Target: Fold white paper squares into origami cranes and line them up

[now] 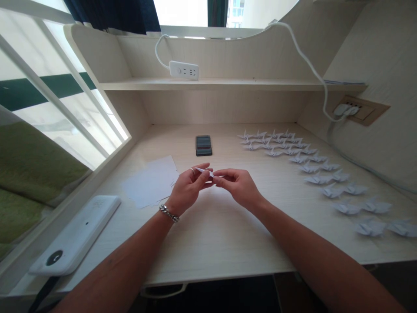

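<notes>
A small piece of folded white paper (211,174) is pinched between my two hands above the middle of the desk. My left hand (190,182), with a ring and a chain bracelet at the wrist, is closed on it, and a thin pointed end sticks out past the fingers. My right hand (237,182) grips the paper's other side between thumb and fingers. Most of the paper is hidden by my fingertips. Loose white paper sheets (150,180) lie just left of my left hand. To the right stand rows of folded paper cranes (314,179).
A dark phone-like device (203,145) rests beyond my hands. A white power bank (78,234) with a dark cable lies at the left edge. A power strip (184,70) sits on the shelf (228,86), and a white cable (309,61) runs to the wall socket (361,111).
</notes>
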